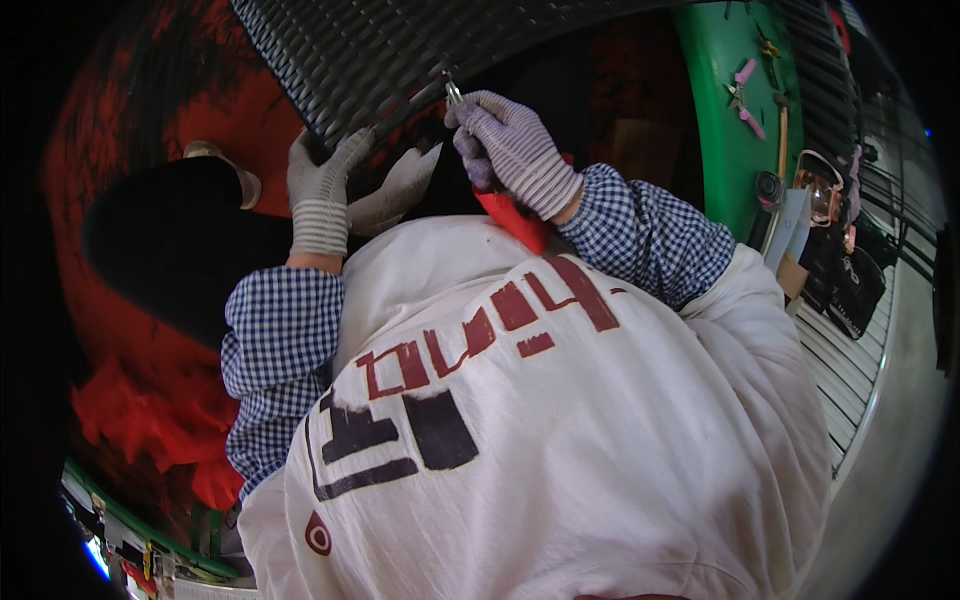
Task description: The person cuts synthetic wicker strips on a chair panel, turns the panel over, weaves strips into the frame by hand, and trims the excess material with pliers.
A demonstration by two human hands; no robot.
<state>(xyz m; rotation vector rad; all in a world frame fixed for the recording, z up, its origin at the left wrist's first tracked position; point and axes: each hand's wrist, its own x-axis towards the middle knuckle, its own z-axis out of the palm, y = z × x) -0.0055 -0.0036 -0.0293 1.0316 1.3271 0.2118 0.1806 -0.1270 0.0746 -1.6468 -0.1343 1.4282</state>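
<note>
A black woven panel (360, 60), its strands in close rows, spans the top of the head view. My left hand (322, 200), in a striped knit glove, is closed on its near corner, thumb along the edge and fingertips hidden behind it. My right hand (515, 150), gloved alike, is closed around a slim silver metal tool (453, 92) whose tip points at the panel's near edge. Its exact kind is unclear. Below the right hand lies something red (515, 220), partly covered by the wrist. A pale pointed piece (405, 185) shows between my hands.
On the right, a green board (720, 120) carries pink-handled cutters (742, 98) and a wooden-handled tool (783, 140). Nearby sits a tape-like roll (769, 188). Crumpled red cloth (150, 410) lies at the lower left. A red, black-smeared surface (220, 90) stretches beneath the panel.
</note>
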